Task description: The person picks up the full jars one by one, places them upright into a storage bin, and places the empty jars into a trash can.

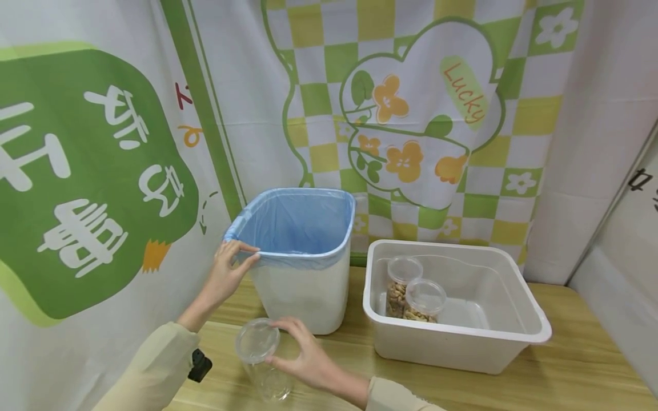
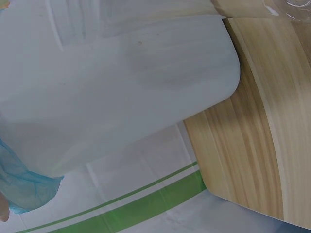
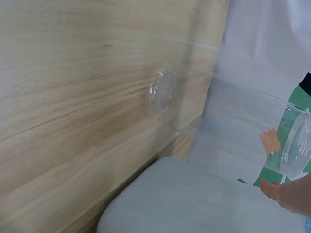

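Note:
A white trash bin [image 1: 303,297] stands on the table, lined with a blue trash bag [image 1: 288,222] folded over its rim. At the rim's near left corner, my left hand [image 1: 228,268] pinches the bag's edge between thumb and fingers. In front of the bin is a clear plastic jar [image 1: 267,374] with a clear round lid, see-through down to its base. My right hand [image 1: 308,357] grips this jar at the lid from the right, thumb and fingers apart around it. The right wrist view shows the jar's base [image 3: 163,92] against the wood; whether it touches the table I cannot tell.
To the right sits a pale grey plastic tub [image 1: 447,342]. Two lidded clear jars [image 1: 424,297] with brown nut-like pieces inside stand at its left end. Printed cloth [image 1: 329,154] hangs behind and on the left. Wood-grain table [image 1: 581,365] runs under everything.

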Demonstrator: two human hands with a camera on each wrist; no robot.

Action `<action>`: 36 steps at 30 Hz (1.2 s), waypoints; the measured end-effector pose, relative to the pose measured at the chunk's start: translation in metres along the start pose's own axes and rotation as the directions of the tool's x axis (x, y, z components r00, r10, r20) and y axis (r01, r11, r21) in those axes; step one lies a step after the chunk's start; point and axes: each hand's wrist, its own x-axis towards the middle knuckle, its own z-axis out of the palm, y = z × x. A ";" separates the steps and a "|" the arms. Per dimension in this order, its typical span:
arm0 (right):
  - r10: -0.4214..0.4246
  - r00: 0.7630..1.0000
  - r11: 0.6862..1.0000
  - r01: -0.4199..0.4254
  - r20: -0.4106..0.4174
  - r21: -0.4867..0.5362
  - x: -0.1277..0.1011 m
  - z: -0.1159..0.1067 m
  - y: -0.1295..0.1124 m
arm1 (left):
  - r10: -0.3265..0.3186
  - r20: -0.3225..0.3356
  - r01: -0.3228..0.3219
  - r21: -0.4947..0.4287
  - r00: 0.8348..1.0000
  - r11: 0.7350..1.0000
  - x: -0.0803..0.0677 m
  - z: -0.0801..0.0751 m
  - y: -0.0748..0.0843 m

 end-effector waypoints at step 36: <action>-0.035 0.996 0.998 0.031 -0.081 -0.048 -0.002 0.026 0.012 | 0.018 -0.020 -0.018 0.019 1.000 1.000 0.000 0.001 0.002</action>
